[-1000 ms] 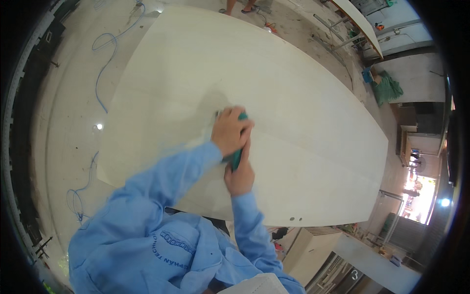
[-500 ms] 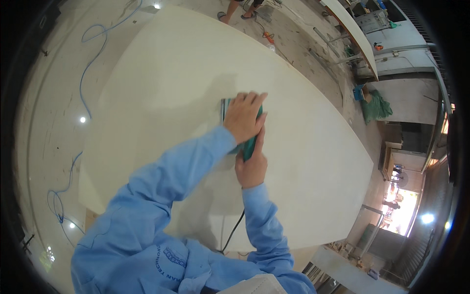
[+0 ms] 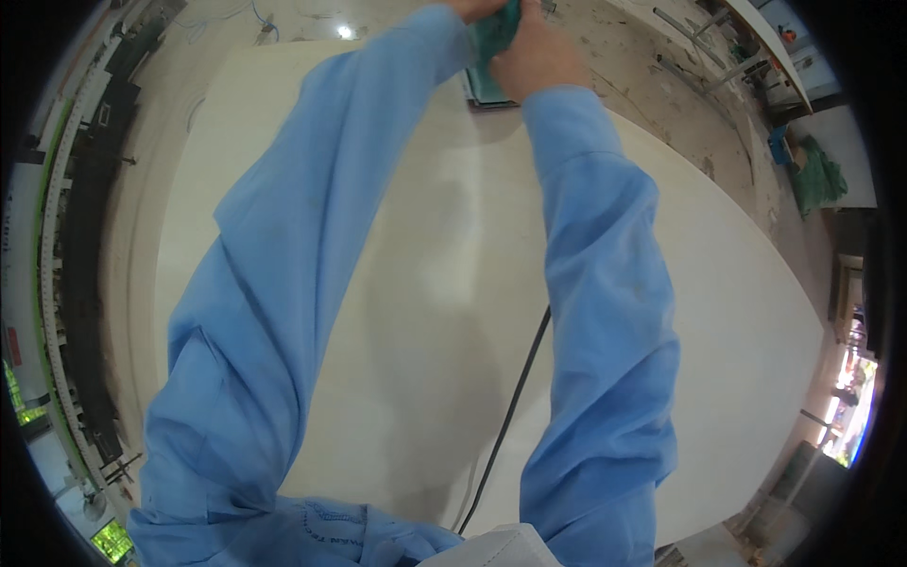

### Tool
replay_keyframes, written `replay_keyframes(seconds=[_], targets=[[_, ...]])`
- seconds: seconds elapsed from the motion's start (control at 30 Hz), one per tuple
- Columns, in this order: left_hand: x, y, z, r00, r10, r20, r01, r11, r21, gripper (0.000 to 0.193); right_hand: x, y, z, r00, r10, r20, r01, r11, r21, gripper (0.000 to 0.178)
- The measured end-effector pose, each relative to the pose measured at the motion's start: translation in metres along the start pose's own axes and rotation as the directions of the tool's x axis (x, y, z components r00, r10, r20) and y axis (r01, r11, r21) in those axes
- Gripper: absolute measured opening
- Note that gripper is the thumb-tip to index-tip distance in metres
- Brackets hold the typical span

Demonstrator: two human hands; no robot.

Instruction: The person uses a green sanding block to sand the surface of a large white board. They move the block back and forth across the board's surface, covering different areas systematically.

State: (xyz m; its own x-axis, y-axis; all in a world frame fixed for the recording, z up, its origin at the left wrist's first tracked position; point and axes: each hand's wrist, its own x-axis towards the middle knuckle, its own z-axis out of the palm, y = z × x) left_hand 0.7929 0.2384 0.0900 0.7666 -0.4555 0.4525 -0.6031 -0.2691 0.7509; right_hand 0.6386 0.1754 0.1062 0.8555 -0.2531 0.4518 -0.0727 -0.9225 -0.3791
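A green power sander [image 3: 489, 59] with a flat base rests at the far edge of a large pale board [image 3: 444, 283]. My right hand [image 3: 546, 57] is wrapped round its near end, thumb or finger along the body. On the sander's far upper part lies my left hand [image 3: 475, 8], mostly cut off by the top of the picture, so its fingers hardly show. Both arms in blue sleeves stretch far forward over the board. A black cord [image 3: 510, 416] runs across the board beside my right forearm toward my body.
Beyond the board's right edge, a green sack [image 3: 820, 180] and a blue box [image 3: 780, 146] stand by the wall. A table with metal legs [image 3: 746, 66] is at the far right. Thin blue hose [image 3: 257, 14] lies on the floor at the far left.
Both hands have moved the sander away from me, from the middle of the board to its far edge. My arms are now stretched out, and the view has shifted.
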Motion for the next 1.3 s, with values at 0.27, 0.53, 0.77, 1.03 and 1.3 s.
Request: replay_keyframes(seconds=[0.27, 0.53, 0.77, 1.03, 1.3], targets=[[-0.041, 0.111, 0.139, 0.994, 0.015, 0.110, -0.017, 1.000, 0.019, 0.031, -0.089, 0.078, -0.100, 0.883, 0.423, 0.204, -0.403, 0.905, -0.133, 0.091], [-0.239, 0.217, 0.072, 0.987, -0.002, 0.158, 0.006, 1.000, -0.021, 0.015, -0.272, -0.023, -0.176, 0.836, 0.494, 0.238, -0.499, 0.866, -0.045, 0.095], [-0.422, 0.246, -0.059, 0.996, -0.068, 0.053, 0.069, 0.997, -0.016, 0.025, -0.418, -0.154, -0.201, 0.845, 0.372, 0.385, -0.447, 0.886, 0.124, 0.093], [-0.431, 0.226, -0.108, 0.994, -0.108, -0.019, 0.110, 0.990, 0.086, 0.022, -0.410, -0.182, -0.181, 0.808, 0.293, 0.511, -0.406, 0.906, 0.122, 0.092], [-0.220, 0.151, 0.028, 0.999, 0.018, -0.041, -0.015, 0.996, 0.085, 0.020, -0.228, -0.022, -0.130, 0.902, 0.276, 0.332, -0.306, 0.951, 0.042, 0.100]])
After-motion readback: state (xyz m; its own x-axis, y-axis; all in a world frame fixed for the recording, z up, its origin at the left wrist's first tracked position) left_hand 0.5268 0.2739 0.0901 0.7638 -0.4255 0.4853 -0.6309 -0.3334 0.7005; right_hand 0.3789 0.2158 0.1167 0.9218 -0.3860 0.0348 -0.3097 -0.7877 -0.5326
